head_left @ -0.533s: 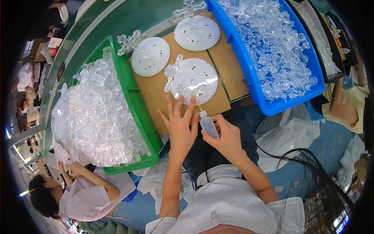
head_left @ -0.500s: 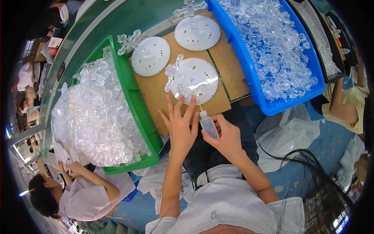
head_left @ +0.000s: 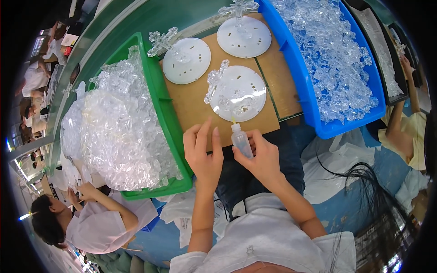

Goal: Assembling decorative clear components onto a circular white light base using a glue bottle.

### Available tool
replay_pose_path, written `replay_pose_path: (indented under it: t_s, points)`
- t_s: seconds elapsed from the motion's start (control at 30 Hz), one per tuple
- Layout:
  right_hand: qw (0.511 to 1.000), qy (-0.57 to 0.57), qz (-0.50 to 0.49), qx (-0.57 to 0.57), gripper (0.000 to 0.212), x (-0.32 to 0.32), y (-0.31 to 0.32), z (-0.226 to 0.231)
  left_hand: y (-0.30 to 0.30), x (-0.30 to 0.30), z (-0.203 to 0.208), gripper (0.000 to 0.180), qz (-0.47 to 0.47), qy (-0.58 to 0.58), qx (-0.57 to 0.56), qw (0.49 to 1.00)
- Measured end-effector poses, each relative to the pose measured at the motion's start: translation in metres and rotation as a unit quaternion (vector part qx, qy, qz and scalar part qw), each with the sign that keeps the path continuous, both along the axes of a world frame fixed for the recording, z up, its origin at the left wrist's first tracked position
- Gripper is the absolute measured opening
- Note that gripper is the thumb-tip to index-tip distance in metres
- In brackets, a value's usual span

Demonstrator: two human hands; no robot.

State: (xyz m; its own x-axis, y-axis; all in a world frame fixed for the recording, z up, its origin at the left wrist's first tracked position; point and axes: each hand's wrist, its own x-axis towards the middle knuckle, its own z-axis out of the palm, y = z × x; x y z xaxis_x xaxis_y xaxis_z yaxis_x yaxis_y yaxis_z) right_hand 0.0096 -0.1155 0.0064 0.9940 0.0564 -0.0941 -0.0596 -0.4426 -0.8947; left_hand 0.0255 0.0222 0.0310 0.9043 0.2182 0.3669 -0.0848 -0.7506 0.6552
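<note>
Pinched in my right hand (head_left: 260,154) is a small translucent squeeze bottle (head_left: 242,142) with a white cap and a thin yellowish nozzle. Its tip points at the near edge of a white round disc (head_left: 250,88) with small slots and holes, lying on brown cardboard (head_left: 195,101). A clear cross-shaped plastic piece (head_left: 215,82) stands out from the disc's left side. My left hand (head_left: 203,152) hovers by the cardboard's near edge, fingers apart and holding nothing. Two similar discs, a left one (head_left: 193,57) and a far one (head_left: 259,38), also carry clear cross-shaped pieces.
A green bin (head_left: 157,98) heaped with bagged clear plastic parts (head_left: 123,136) stands left. On the right is a blue bin (head_left: 300,68) full of clear parts, with a black tray (head_left: 397,98) beyond it. Co-workers sit at lower left (head_left: 100,218) and far right (head_left: 405,141).
My left hand has drawn back from the near disc toward me, its fingers bending slightly. The bottle stays in my right hand near the disc's edge. The whole view has shifted a little.
</note>
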Motion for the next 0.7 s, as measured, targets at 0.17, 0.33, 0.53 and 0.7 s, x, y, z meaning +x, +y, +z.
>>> replay_pose_path:
  t_s: [0.17, 0.33, 0.53, 0.7]
  points:
    - [1.0, 0.019, 0.01, -0.021, 0.033, 0.006, 0.001, 0.003, -0.003, 0.011, 0.003, 0.019, 0.014, 0.014, -0.004, 1.0]
    - [0.999, 0.04, 0.012, -0.017, 0.032, 0.007, 0.002, 0.006, 0.002, 0.013, 0.002, 0.016, 0.031, 0.048, -0.011, 0.998]
    - [0.999, 0.041, 0.023, -0.026, 0.032, 0.008, 0.0, 0.009, 0.005, 0.01, 0.0, 0.016, 0.055, 0.069, -0.039, 0.995]
    - [0.999, 0.029, 0.027, -0.022, 0.032, 0.006, 0.005, 0.007, 0.008, 0.012, -0.004, 0.022, 0.031, 0.053, -0.004, 0.998]
